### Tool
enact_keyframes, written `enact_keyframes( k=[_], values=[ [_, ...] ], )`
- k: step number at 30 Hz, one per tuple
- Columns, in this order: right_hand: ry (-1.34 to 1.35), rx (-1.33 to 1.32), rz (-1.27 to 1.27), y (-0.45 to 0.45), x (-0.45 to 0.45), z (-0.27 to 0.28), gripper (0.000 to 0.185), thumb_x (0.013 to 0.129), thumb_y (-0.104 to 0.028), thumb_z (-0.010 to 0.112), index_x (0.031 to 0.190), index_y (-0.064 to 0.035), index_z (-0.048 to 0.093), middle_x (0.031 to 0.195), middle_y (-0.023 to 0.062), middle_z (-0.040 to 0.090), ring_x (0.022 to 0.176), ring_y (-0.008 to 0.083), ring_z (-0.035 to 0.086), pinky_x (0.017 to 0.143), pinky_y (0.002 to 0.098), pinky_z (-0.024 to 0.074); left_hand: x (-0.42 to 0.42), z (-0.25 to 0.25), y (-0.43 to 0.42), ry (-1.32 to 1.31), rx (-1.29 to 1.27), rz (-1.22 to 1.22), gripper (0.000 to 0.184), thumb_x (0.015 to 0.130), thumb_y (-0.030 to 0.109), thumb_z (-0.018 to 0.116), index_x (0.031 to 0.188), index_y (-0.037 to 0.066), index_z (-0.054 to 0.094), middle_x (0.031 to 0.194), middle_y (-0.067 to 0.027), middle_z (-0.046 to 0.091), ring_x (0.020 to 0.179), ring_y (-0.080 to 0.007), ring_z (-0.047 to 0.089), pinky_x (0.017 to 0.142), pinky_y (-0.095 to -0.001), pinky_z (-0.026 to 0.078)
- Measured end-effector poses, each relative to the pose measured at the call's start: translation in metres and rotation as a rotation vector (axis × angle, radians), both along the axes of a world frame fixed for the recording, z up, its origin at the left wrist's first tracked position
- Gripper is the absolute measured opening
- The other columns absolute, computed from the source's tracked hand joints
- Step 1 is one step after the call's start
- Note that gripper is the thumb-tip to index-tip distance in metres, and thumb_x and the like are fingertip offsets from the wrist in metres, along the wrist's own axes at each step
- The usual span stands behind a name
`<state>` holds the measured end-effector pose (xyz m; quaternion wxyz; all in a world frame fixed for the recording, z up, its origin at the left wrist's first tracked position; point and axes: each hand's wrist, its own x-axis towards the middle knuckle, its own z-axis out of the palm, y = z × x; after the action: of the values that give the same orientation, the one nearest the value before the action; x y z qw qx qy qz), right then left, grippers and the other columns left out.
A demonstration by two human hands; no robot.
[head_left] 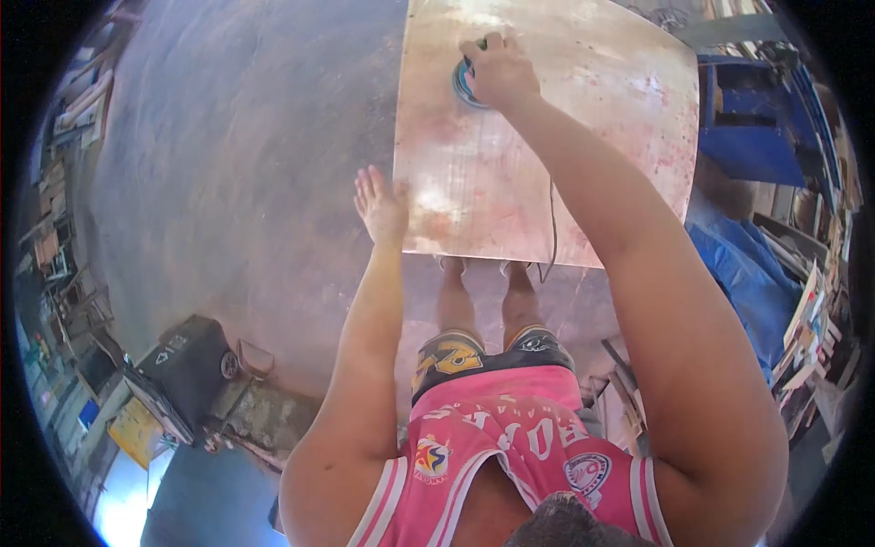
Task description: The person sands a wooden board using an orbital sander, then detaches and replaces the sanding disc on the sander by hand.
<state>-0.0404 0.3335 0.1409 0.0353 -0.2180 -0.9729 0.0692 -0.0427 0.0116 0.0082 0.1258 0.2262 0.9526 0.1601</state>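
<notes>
My right hand (503, 75) is wrapped over the top of a small power sander with a round blue base (467, 89). The sander rests on a large wooden board (547, 182), near its far left part. Most of the sander's body is hidden under my fingers. My left hand (381, 211) is open, fingers stretched out, at the board's near left edge; whether it touches the board I cannot tell. A dark cord (552, 219) runs over the board and hangs past its near edge.
Grey floor (228, 164) spreads to the left. A black wheeled case (187, 360) lies at lower left. To the right are a blue cabinet (752, 118), a blue tarp (743, 273) and stacked wood scraps (807, 319). More wood pieces (82, 100) line the far left.
</notes>
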Motion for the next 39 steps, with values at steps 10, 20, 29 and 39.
enact_keyframes(
  k=[10,20,29,39],
  values=[
    [-0.173,-0.076,0.237,-0.109,-0.013,0.012,0.037,0.091,-0.030,0.066,0.126,-0.0221,0.062,0.126,0.0149,0.056,0.121,0.0354,0.056,0.095,0.0476,0.0533,0.013,0.033,0.002,0.026,0.394,-0.151,0.106,0.082,0.044,0.082,0.160,0.003,0.023,0.165,-0.0211,0.026,0.154,-0.0401,0.020,0.124,-0.0538,0.021],
    [-0.084,-0.281,0.329,-0.224,0.061,0.014,0.032,0.091,-0.026,0.062,0.121,-0.0155,0.063,0.130,0.0178,0.056,0.127,0.0359,0.052,0.094,0.0482,0.0487,0.018,-0.023,-0.018,-0.217,0.354,-0.260,0.081,0.083,0.031,0.078,0.149,0.003,0.041,0.152,-0.0204,0.044,0.143,-0.0411,0.038,0.120,-0.0522,0.027],
    [0.076,-0.342,0.257,-0.249,0.171,0.003,0.029,0.087,-0.024,0.063,0.115,-0.0150,0.066,0.126,0.0166,0.059,0.122,0.0326,0.055,0.084,0.0455,0.0497,0.105,0.027,-0.029,-0.453,0.305,-0.309,0.076,0.083,0.029,0.077,0.147,0.004,0.043,0.148,-0.0197,0.047,0.140,-0.0412,0.041,0.119,-0.0518,0.029],
    [0.130,-0.156,-0.056,-0.135,0.315,0.000,0.035,0.081,-0.028,0.067,0.115,-0.0199,0.068,0.111,0.0082,0.060,0.103,0.0261,0.061,0.077,0.0412,0.0514,0.234,0.052,0.124,-0.631,0.299,-0.378,0.071,0.084,0.026,0.075,0.144,0.004,0.046,0.143,-0.0190,0.052,0.137,-0.0413,0.044,0.118,-0.0514,0.031]
  ],
)
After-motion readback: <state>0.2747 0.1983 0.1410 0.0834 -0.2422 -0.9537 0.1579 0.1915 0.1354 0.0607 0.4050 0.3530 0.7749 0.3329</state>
